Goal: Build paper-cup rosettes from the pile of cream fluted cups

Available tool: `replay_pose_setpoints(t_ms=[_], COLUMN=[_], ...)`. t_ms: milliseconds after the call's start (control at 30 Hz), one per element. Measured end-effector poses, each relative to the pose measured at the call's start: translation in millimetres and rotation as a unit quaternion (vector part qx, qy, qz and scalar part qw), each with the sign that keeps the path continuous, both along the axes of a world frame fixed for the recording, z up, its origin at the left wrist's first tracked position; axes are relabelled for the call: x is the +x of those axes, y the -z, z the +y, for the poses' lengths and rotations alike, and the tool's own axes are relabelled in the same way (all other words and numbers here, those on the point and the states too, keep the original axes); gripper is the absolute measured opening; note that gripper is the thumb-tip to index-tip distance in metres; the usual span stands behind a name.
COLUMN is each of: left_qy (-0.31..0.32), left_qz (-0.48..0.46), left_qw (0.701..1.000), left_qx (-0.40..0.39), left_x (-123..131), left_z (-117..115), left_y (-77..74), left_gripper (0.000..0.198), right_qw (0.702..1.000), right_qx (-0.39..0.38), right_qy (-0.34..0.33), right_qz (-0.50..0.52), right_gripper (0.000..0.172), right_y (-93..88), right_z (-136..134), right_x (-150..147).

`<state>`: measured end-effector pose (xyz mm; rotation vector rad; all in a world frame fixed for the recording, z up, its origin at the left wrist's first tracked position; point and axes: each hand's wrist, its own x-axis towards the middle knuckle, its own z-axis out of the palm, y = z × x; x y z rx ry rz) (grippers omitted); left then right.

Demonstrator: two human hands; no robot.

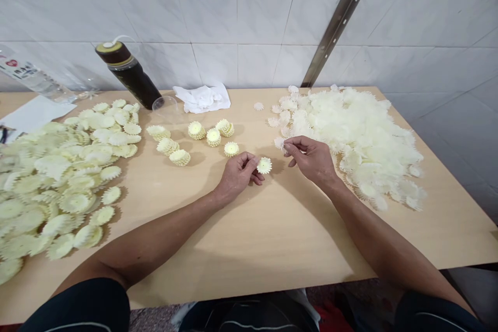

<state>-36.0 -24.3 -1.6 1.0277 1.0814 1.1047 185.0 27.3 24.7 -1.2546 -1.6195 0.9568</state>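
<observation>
My left hand [239,174] rests on the wooden table [272,228] and pinches a small pale-yellow flower-shaped piece [264,165] between thumb and fingers. My right hand [309,155] sits just right of it, fingers closed on a white petal piece [279,142] at the edge of a big white petal heap [358,137]. Several finished stacked yellow flowers [212,136] stand in a loose group beyond my left hand.
A wide pile of flat yellow petal discs [62,176] covers the table's left side. At the back stand a dark bottle [130,75], a clear cup [165,106], a crumpled white cloth [202,97] and a plastic bottle [35,80]. A metal bracket [336,26] leans on the tiled wall.
</observation>
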Motion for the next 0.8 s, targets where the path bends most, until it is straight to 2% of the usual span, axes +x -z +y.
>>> replay_pose_setpoints(t_ms=[100, 233, 333, 467, 567, 667, 800], left_qy=[0.002, 0.002, -0.001, 0.003, 0.002, 0.001, 0.001], left_qz=[-0.001, -0.001, 0.006, 0.009, 0.009, 0.011, 0.013], left_qw=[1.0, 1.0, 1.0, 1.0, 1.0, 1.0, 1.0], left_qx=[-0.001, -0.001, 0.002, 0.002, 0.003, 0.004, 0.001], left_x=[0.1, 0.0, -0.7, -1.6, -1.3, -0.8, -0.8], left_z=[0.2, 0.3, -0.1, -0.4, -0.3, -0.3, -0.3], left_y=[-0.6, -1.6, -2.7, -2.8, -2.1, -2.0, -3.2], left_gripper=[0.045, 0.044, 0.044, 0.044, 0.044, 0.044, 0.045], right_qw=[0.986, 0.958, 0.959, 0.986, 0.991, 0.992, 0.99], right_qx=[0.126, 0.204, 0.182, 0.087, 0.037, 0.038, 0.068], right_qy=[0.027, 0.044, 0.052, 0.047, 0.042, 0.019, 0.005], right_qz=[-0.108, -0.198, -0.209, -0.136, -0.118, -0.115, -0.125], right_gripper=[0.023, 0.019, 0.021, 0.023, 0.027, 0.029, 0.022], right_y=[1.0, 0.3, -2.7, -10.4, -16.7, -21.5, -21.5], right_z=[3.1, 10.2, 13.4, 11.5, 8.0, 5.4, 6.0], right_x=[8.5, 20.3, 27.5, 30.9, 28.8, 25.3, 24.6])
